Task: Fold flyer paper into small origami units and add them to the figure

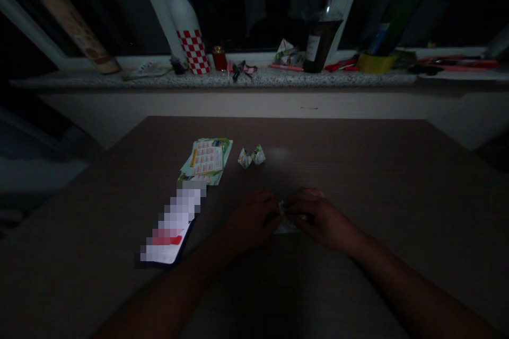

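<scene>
Low over the table, my left hand point(254, 218) and my right hand point(318, 217) meet with curled fingers on a small piece of folded paper point(285, 229). Fingers cover most of the paper; a pale lower edge and a crumpled-looking ridge show between them. Just beyond, a small folded paper shape point(258, 154) with two pointed, printed wings stands on the tabletop. To the left lies a loose stack of printed paper slips point(207, 159), green and white with reddish print. Nearer to me, left of my left forearm, rests a phone point(170, 228) with a lit, blurred-out screen.
The brown table point(377, 169) ends at a wall below a speckled stone sill point(262, 80). Along the sill stand a red-checked white bottle point(193, 45), a small red jar point(219, 58), a dark lidded cup point(320, 45) and a green bottle point(401, 16). The room is dim.
</scene>
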The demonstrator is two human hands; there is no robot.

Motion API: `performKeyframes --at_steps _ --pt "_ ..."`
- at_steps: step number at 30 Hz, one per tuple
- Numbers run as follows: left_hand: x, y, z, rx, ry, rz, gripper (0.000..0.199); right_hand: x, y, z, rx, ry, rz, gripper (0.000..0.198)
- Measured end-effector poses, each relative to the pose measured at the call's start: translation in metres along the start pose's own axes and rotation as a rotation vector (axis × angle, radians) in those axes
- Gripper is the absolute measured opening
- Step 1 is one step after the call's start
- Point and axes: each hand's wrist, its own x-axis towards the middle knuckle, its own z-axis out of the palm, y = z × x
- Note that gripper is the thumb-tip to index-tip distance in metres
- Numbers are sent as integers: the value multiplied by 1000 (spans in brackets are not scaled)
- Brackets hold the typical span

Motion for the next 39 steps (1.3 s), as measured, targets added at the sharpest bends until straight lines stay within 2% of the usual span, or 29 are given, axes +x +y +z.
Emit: performKeyframes --at_steps 9,28,33,39 --pt "1 1 7 -20 37 -45 12 1 5 5 -19 28 -14 13" --pt "4 3 7 54 6 -65 8 2 3 6 -31 51 -8 17" --pt "4 4 8 72 11 -87 7 2 4 6 -31 45 -28 13" --pt "5 3 8 102 8 -91 8 2 1 10 -81 68 13 12"
